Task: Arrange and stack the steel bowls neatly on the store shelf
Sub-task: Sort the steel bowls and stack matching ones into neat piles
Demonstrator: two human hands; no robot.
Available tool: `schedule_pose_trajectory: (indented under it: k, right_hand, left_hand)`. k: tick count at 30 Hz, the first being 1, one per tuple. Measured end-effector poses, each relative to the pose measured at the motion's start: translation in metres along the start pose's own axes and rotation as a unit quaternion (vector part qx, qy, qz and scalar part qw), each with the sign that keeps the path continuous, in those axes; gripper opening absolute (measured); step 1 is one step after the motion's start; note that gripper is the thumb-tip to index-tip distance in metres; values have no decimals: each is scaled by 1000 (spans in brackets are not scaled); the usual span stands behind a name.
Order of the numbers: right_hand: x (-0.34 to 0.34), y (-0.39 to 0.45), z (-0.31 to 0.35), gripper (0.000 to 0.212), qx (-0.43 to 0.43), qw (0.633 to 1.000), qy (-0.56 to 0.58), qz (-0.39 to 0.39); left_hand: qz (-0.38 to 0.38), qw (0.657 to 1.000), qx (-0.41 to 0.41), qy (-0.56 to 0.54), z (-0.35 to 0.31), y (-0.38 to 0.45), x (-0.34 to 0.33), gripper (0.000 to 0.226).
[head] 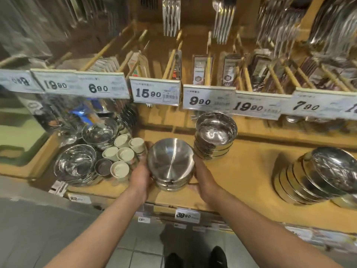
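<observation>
Nearby, price tag [155, 93] "15.90".

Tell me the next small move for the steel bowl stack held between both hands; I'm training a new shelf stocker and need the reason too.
Probably slide the held stack of shiny steel bowls back, beside the upright stack of steel bowls behind it. The left hand and right hand clasp its sides, it sits near the wooden shelf front edge, and bare shelf lies beyond.

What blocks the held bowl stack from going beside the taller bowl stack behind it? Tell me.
Nothing visible. Both the left hand and right hand hold the bowl stack at its sides. Bare wooden shelf lies around the taller stack, which already sits close at the right rear.
</observation>
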State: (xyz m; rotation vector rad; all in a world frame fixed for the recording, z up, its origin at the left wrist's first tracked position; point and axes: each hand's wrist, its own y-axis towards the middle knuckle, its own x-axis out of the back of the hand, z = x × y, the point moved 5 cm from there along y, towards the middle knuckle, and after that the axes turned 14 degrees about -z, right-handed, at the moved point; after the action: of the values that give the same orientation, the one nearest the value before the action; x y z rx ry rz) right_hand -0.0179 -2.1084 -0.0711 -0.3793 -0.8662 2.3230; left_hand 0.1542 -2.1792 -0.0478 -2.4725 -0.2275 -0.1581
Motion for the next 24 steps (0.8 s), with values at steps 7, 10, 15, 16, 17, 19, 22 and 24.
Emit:
schedule_pose_trajectory:
  k: [7, 10, 15, 16, 17, 19, 22, 24]
  right_hand:
    - [21, -9, -5, 42, 19, 999, 9, -31]
    - [52, -14, -14, 44, 11, 997, 44, -59]
    - [125, -20, -28, 41, -6, 993, 51, -110]
    - [138, -22, -27, 39, -3, 992, 52, -118]
    - [150, -23, -24, 38, 3, 990, 54, -127]
    - [172, -23, -17, 36, 15, 987, 67, -143]
    - [196, -20, -10, 36, 16, 984, 82, -157]
    - [204, -16, -6, 33, 17, 984, 82, -160]
  left_hand:
    - [57, 998, 16, 19, 0, -17, -16, 44]
    - [98, 994, 53, 17, 17, -37, -33, 42]
    - [148, 986, 66, 38, 51, -65, -74, 40]
    - [161, 984, 61, 43, 55, -70, -85, 40]
    - [173, 982, 56, 50, 58, -76, -97, 40]
    - [189, 979, 46, 60, 59, -87, -118, 39]
    - [201, 977, 47, 52, 57, -100, -144, 36]
    - [202, 977, 49, 56, 54, -107, -153, 35]
